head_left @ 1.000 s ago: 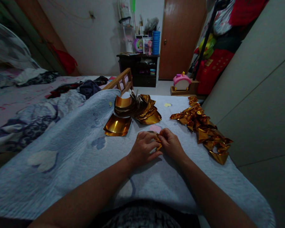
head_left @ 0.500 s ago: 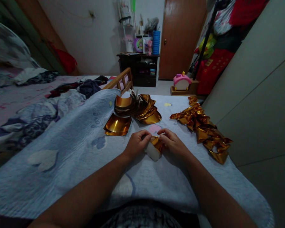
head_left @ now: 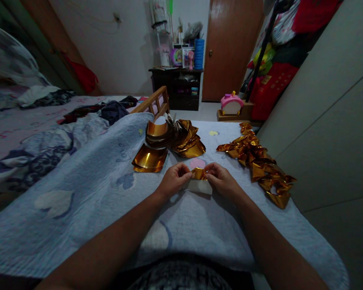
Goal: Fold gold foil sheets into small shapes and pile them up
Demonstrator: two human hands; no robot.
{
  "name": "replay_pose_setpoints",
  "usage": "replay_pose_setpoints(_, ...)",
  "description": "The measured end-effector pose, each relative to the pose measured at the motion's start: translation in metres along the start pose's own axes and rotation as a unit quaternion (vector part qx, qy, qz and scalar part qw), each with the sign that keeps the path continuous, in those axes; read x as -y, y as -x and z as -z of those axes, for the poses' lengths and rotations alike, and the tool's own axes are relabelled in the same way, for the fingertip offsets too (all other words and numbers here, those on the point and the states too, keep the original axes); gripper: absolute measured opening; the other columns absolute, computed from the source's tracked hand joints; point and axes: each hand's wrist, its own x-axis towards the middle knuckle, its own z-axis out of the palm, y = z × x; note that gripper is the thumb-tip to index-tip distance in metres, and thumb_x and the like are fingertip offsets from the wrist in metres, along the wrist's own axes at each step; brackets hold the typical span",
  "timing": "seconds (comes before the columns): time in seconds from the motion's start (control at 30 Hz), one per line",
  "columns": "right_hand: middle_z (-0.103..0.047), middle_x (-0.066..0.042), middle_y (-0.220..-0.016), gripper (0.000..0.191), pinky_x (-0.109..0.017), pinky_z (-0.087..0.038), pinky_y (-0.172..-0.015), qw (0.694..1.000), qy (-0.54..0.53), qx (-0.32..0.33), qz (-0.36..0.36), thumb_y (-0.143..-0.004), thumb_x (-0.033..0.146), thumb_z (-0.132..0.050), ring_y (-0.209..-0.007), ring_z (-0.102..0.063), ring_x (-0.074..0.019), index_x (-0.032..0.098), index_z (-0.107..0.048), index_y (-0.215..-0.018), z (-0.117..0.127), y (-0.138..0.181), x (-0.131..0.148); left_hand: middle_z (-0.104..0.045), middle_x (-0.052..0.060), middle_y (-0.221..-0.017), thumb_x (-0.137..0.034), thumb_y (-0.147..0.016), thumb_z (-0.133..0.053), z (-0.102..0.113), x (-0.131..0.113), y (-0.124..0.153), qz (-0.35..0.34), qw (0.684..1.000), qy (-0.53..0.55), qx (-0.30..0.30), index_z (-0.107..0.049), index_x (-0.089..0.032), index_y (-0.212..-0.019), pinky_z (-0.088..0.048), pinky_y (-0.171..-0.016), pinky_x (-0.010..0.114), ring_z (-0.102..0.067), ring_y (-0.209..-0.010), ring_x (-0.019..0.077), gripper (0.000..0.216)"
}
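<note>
Between my hands is a sheet of gold foil paper (head_left: 200, 187), its pale back showing towards me and its far edge folded over to the gold side. My left hand (head_left: 176, 179) pinches the left end of that fold between thumb and finger. At the right end, my right hand (head_left: 222, 181) pinches it the same way. Beyond my hands lies a fanned stack of flat gold foil sheets (head_left: 153, 158), some curling upward. To the right is a heap of folded gold foil pieces (head_left: 257, 157).
A light blue quilt (head_left: 109, 225) covers the surface under everything. A wooden rail (head_left: 151, 100) stands at its far left edge, beside a bed with rumpled bedding (head_left: 54, 141). A pale cabinet (head_left: 329, 121) borders the right side. A pink toy case (head_left: 231, 104) sits beyond the far edge.
The fold at the sheet's far edge has become a straighter gold band, and the pale part has turned more level. My right hand has shifted slightly and now pinches the fold's right end.
</note>
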Motion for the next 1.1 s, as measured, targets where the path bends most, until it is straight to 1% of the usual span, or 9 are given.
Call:
replay_pose_setpoints(0.1,-0.051,0.006,-0.065,0.020,-0.024,-0.031,-0.052,1.000,0.020,-0.007,0.009,-0.079,0.033,-0.062,-0.057,-0.044,-0.0116,0.020,-0.055,-0.092,0.001,0.000,0.000,-0.058,-0.003,-0.075,-0.032,-0.076,-0.071,0.000,0.000,0.001,-0.002,0.999,0.025,0.019,-0.059,-0.018,-0.089,-0.042,-0.064,0.022,-0.055,-0.068,0.0114,0.022)
replay_pose_setpoints(0.17,-0.049,0.006,-0.064,0.018,-0.024,-0.031,-0.052,0.999,0.040,-0.009,0.010,-0.079,0.033,-0.061,-0.057,-0.043,-0.0115,0.020,-0.055,-0.090,0.001,0.000,0.001,-0.064,0.000,-0.080,-0.030,-0.079,-0.067,0.001,-0.001,0.001,0.001,0.998,0.032,0.056,-0.063,-0.019,-0.097,-0.044,-0.066,0.024,-0.058,-0.072,0.0134,0.021)
replay_pose_setpoints(0.23,-0.050,0.006,-0.064,0.016,-0.024,-0.032,-0.053,0.998,0.069,-0.007,0.011,-0.079,0.032,-0.060,-0.057,-0.044,-0.0117,0.020,-0.056,-0.089,0.001,0.001,0.002,-0.068,0.004,-0.088,-0.026,-0.081,-0.062,0.003,-0.001,0.001,-0.010,0.996,0.004,0.091,-0.069,-0.018,-0.096,-0.047,-0.074,0.028,-0.062,-0.081,0.0162,0.018)
replay_pose_setpoints(0.33,-0.051,0.005,-0.065,0.013,-0.025,-0.032,-0.054,0.992,0.123,-0.007,0.013,-0.080,0.029,-0.060,-0.058,-0.045,-0.0120,0.020,-0.058,-0.089,0.002,0.001,0.002,-0.070,0.005,-0.093,-0.019,-0.080,-0.058,0.005,-0.002,0.001,-0.037,0.993,-0.053,0.104,-0.074,-0.017,-0.089,-0.047,-0.085,0.031,-0.063,-0.091,0.0188,0.019)
replay_pose_setpoints(0.53,-0.054,0.005,-0.066,0.007,-0.026,-0.034,-0.057,0.975,0.219,-0.024,0.028,-0.082,0.025,-0.060,-0.060,-0.048,-0.0133,0.021,-0.054,-0.085,0.000,-0.002,-0.003,-0.071,0.007,-0.094,-0.018,-0.079,-0.060,0.005,0.000,0.002,-0.052,0.988,-0.090,0.111,-0.077,-0.017,-0.093,-0.048,-0.085,0.031,-0.064,-0.091,0.0193,0.022)
replay_pose_setpoints(0.67,-0.059,-0.002,-0.082,0.009,-0.031,-0.042,-0.074,0.946,0.300,-0.067,0.101,-0.080,0.021,-0.062,-0.080,-0.054,-0.0194,0.021,-0.053,-0.081,-0.002,-0.002,-0.003,-0.072,0.008,-0.095,-0.022,-0.079,-0.065,0.003,0.002,0.000,-0.045,0.992,-0.085,0.085,-0.077,-0.016,-0.092,-0.050,-0.085,0.032,-0.065,-0.092,0.0202,0.018)
replay_pose_setpoints(0.8,-0.057,-0.009,-0.105,0.017,-0.040,-0.040,-0.093,0.914,0.351,-0.078,0.188,-0.077,0.013,-0.060,-0.105,-0.050,-0.0260,0.020,-0.058,-0.093,-0.007,0.003,0.000,-0.073,0.008,-0.094,-0.025,-0.077,-0.070,0.002,0.002,-0.002,0.003,0.999,-0.046,0.028,-0.077,-0.014,-0.093,-0.051,-0.077,0.030,-0.066,-0.084,0.0188,0.021)
replay_pose_setpoints(0.93,-0.054,-0.010,-0.117,0.034,-0.041,-0.039,-0.095,0.901,0.383,-0.034,0.203,-0.071,0.007,-0.058,-0.112,-0.046,-0.0273,0.020,-0.057,-0.102,-0.016,0.009,0.003,-0.075,0.009,-0.091,-0.028,-0.074,-0.073,0.000,0.000,-0.003,0.061,0.998,0.029,0.001,-0.077,-0.012,-0.096,-0.050,-0.069,0.027,-0.066,-0.075,0.0164,0.028)
replay_pose_setpoints(1.1,-0.055,-0.011,-0.119,0.028,-0.042,-0.037,-0.093,0.878,0.429,-0.002,0.215,-0.075,0.015,-0.065,-0.109,-0.046,-0.0282,0.020,-0.060,-0.102,-0.026,0.011,0.005,-0.076,0.008,-0.087,-0.031,-0.074,-0.075,-0.002,-0.003,-0.001,0.077,0.995,0.061,0.007,-0.078,-0.013,-0.096,-0.051,-0.065,0.027,-0.066,-0.071,0.0163,0.029)
